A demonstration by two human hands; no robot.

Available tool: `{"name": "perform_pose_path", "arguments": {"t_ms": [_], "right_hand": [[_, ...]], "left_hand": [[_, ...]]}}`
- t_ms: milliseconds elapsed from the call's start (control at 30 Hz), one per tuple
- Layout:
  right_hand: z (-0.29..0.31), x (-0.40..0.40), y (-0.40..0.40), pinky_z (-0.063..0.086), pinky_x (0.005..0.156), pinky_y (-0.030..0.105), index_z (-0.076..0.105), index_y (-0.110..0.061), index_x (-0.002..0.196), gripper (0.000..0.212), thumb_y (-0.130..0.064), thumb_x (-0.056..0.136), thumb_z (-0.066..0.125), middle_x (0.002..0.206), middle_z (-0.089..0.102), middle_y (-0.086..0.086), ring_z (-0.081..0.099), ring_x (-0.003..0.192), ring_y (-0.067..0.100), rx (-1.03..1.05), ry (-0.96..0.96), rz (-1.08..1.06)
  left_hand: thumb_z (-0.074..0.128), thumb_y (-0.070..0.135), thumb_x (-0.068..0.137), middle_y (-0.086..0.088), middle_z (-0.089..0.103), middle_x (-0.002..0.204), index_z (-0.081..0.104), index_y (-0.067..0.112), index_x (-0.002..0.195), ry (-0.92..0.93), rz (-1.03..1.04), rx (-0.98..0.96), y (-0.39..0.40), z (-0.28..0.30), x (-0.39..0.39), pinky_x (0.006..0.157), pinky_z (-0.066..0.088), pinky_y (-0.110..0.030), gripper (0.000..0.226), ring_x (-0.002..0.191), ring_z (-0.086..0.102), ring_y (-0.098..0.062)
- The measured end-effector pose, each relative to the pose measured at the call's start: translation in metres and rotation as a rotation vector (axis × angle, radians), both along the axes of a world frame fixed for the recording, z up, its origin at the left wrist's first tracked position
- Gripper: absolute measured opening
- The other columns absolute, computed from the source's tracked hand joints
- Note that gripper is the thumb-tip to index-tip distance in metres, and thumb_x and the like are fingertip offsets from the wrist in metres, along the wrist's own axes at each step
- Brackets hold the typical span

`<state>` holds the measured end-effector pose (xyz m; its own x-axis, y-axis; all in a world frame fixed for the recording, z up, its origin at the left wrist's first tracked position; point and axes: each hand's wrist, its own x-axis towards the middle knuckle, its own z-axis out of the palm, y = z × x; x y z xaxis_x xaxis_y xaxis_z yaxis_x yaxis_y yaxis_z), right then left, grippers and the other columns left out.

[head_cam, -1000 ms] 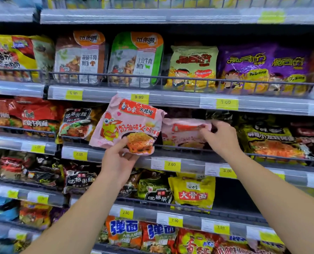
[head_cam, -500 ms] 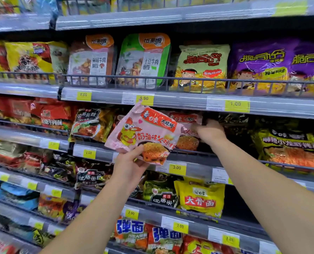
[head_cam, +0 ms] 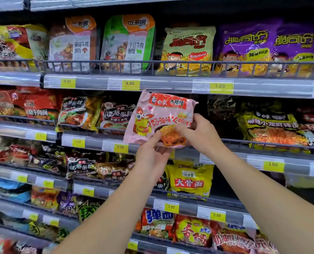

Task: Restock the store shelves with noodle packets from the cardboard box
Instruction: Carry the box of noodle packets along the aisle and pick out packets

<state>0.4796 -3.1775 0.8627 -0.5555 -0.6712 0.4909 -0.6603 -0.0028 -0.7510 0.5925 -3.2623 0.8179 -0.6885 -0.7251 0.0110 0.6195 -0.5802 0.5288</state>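
My left hand [head_cam: 152, 158] pinches pink packet [head_cam: 161, 120] at bottom edge, thumb on front. My right hand [head_cam: 198, 134] grips its lower right side, fingers curled over front. Packet upright, tilted slightly, just in front of second shelf [head_cam: 90, 142], below 9.90 tag [head_cam: 130, 83]. Behind: dark packets [head_cam: 116, 114] behind wire rail.

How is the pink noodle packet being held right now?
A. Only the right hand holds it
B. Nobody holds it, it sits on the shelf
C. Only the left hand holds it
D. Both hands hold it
D: the left hand pinches the bottom edge of the pink noodle packet from below, while the right hand grips its right side, in front of the shelf rail.
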Motion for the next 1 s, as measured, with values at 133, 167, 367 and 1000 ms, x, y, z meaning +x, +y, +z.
{"name": "perform_pose_path", "arguments": {"t_ms": [133,167,367,1000], "right_hand": [[-0.002,-0.013,0.013,0.055,0.067,0.027,0.06,-0.028,0.104,0.028,-0.038,0.082,0.074,0.098,0.07,-0.011,0.068,0.084,0.005,-0.096,-0.072,-0.063],[-0.002,-0.017,0.019,0.053,0.065,0.025,0.059,-0.029,0.105,0.028,-0.037,0.083,0.073,0.097,0.069,-0.012,0.066,0.084,0.003,-0.108,-0.056,-0.084],[-0.007,-0.024,0.028,0.043,0.063,0.016,0.056,-0.024,0.108,0.031,-0.03,0.083,0.073,0.086,0.062,-0.016,0.058,0.076,-0.002,-0.252,0.124,-0.248],[0.02,-0.055,-0.033,0.046,0.1,0.039,0.058,-0.016,0.116,0.046,-0.035,0.078,0.078,0.12,0.061,0.003,0.059,0.109,0.023,0.201,-0.119,-0.053]], "left_hand": [[0.061,0.014,0.092,-0.014,0.064,0.094,0.058,0.002,0.108,-0.095,0.011,-0.083,0.003,-0.001,-0.002,0.088,0.054,-0.039,0.02,0.095,0.064,-0.027],[0.063,0.014,0.091,-0.012,0.066,0.094,0.058,0.003,0.109,-0.125,0.063,-0.109,0.001,0.0,0.001,0.086,0.054,-0.037,0.022,0.094,0.065,-0.025],[0.07,0.014,0.084,0.009,0.062,0.105,0.059,0.022,0.107,-0.592,0.747,-0.767,-0.01,0.015,0.02,0.085,0.046,-0.025,0.027,0.101,0.059,-0.01],[0.065,0.036,0.085,-0.001,0.065,0.107,0.049,0.012,0.126,-1.154,0.599,-1.397,-0.05,0.047,0.011,0.076,0.048,-0.034,0.051,0.09,0.058,-0.022]]}}
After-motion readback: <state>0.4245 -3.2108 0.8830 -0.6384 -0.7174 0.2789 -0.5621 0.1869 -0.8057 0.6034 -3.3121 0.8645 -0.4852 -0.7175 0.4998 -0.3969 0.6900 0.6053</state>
